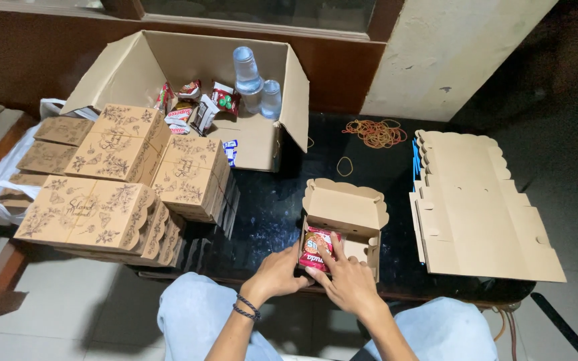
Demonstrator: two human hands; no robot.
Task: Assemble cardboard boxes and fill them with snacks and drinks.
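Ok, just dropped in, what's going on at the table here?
A person has both hands at a small open box. The left hand steadies its near edge, while the right hand presses a red snack packet into it. Closed printed boxes sit stacked to the left, flat box blanks to the right.

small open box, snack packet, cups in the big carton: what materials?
Small open box: looks like thin brown cardboard, matte, with folded flaps and a scalloped lid edge. Snack packet, under both hands: probably plastic film, glossy red with a sheen. Cups: likely clear plastic, see-through with a bluish tint, in the brown cardboard carton.
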